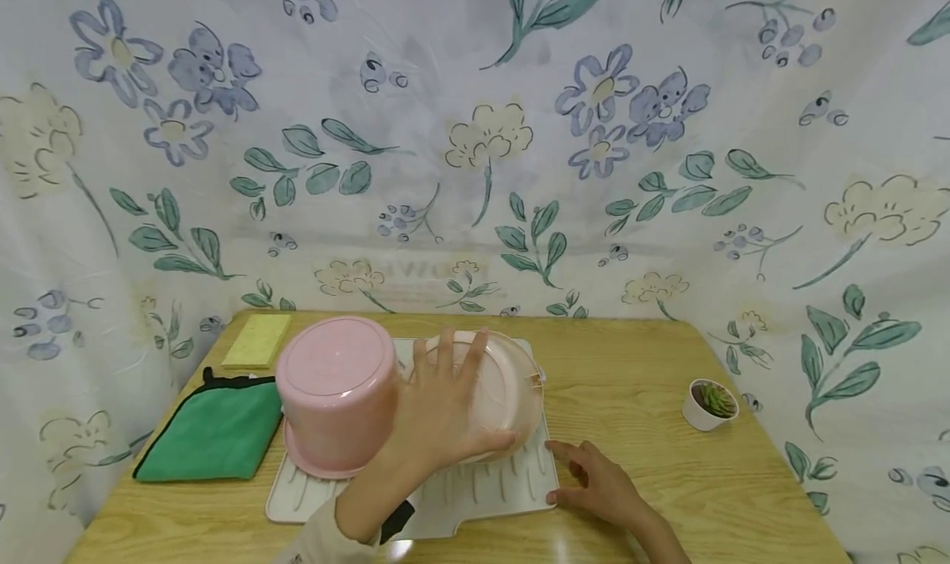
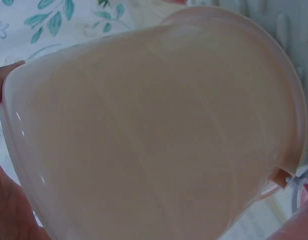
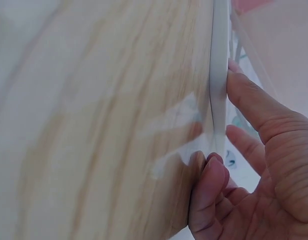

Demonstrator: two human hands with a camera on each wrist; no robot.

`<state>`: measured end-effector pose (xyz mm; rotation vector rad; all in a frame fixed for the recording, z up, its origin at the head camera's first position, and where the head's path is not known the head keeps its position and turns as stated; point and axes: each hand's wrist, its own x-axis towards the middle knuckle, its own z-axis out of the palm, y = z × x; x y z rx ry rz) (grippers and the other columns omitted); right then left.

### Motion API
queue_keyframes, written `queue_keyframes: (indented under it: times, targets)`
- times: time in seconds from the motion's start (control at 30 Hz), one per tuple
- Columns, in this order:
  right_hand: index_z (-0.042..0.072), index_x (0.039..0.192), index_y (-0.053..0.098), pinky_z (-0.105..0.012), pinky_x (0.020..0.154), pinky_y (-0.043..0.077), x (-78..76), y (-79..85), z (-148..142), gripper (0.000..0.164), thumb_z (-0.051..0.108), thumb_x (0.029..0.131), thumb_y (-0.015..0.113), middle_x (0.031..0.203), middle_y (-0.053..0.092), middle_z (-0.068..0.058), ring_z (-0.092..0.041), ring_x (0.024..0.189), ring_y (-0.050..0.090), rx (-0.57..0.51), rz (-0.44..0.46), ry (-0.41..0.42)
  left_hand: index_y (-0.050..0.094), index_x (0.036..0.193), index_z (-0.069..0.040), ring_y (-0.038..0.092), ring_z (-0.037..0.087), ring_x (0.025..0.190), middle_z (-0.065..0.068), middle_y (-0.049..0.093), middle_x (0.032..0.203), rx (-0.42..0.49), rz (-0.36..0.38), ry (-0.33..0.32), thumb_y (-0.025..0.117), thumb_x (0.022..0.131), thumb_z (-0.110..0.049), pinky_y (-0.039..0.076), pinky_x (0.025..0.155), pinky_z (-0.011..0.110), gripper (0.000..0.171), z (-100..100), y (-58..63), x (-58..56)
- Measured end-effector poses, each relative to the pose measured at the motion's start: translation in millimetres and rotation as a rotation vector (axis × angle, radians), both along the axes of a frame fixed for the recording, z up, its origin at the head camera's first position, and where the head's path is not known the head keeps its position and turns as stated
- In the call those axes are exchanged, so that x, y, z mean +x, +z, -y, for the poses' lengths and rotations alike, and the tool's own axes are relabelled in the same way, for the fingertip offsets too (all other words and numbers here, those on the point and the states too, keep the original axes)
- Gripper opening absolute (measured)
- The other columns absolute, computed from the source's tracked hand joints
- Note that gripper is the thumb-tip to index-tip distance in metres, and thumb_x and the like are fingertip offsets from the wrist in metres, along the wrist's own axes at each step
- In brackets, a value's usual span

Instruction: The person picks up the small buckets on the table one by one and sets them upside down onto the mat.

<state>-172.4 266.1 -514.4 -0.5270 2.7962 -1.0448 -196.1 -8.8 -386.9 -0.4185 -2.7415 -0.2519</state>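
A pale peach plastic tub (image 1: 527, 395) is upside down on the white ridged draining mat (image 1: 475, 502). My left hand (image 1: 445, 403) lies across its upturned base with straight, spread fingers; the thumb reaches the near edge. In the left wrist view the tub's side (image 2: 154, 125) fills the picture, its wide rim against the mat. At the mat's right edge, my right hand (image 1: 597, 481) touches the side with thumb and forefinger. The right wrist view shows the thumb (image 3: 259, 107) against the white edge (image 3: 220, 75) and the other fingers loosely bent at the tabletop.
Left of the peach tub, an upside-down pink bucket (image 1: 337, 407) stands on the mat. A green zip pouch (image 1: 215, 432) and a yellow cloth or sponge (image 1: 256, 340) lie farther left. A small potted succulent (image 1: 710, 405) stands at the right. Behind the table hangs a flowered curtain (image 1: 475, 135).
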Motion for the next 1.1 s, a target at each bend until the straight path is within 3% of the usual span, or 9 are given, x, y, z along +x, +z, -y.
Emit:
queue_keyframes:
  times: [0.37,0.57,0.87,1.1]
  targets:
    - [0.013,0.138,0.058,-0.019,0.057,0.031,1.3,-1.0,0,0.071,0.042,0.078,0.081,0.086,0.043,0.003,-0.001,0.069,0.036,-0.001,-0.013,0.006,0.022,0.157,-0.032,0.031,0.050,0.136,0.015,0.028,0.156,-0.068,0.051,-0.049,0.065,0.053,-0.089,0.046,0.076,0.073,0.127,-21,3.2,-13.6]
    - [0.014,0.138,0.058,-0.020,0.057,0.031,0.7,-0.7,1,0.071,0.042,0.078,0.081,0.086,0.043,0.002,-0.002,0.068,0.036,-0.004,-0.007,-0.003,0.024,0.157,-0.032,0.037,0.048,0.130,0.014,0.030,0.154,-0.101,0.052,-0.069,0.063,0.055,-0.091,0.046,0.075,0.071,0.124,-27,3.0,-25.9]
    - [0.014,0.139,0.058,-0.020,0.059,0.033,0.1,-3.3,1,0.071,0.043,0.078,0.080,0.087,0.043,0.003,-0.004,0.070,0.038,0.009,0.005,-0.005,0.019,0.159,-0.032,0.039,0.050,0.131,0.017,0.027,0.158,-0.121,0.182,-0.088,0.058,0.061,-0.092,0.046,0.077,0.072,0.121,-30,6.7,-51.2]
    - [0.015,0.141,0.056,-0.020,0.059,0.034,-0.1,-2.6,1,0.073,0.043,0.078,0.080,0.088,0.042,0.001,-0.005,0.071,0.038,-0.005,0.030,-0.008,0.021,0.159,-0.033,0.035,0.051,0.133,0.017,0.026,0.159,-0.111,0.237,-0.099,0.060,0.061,-0.091,0.044,0.078,0.074,0.120,-33,5.5,-65.4]
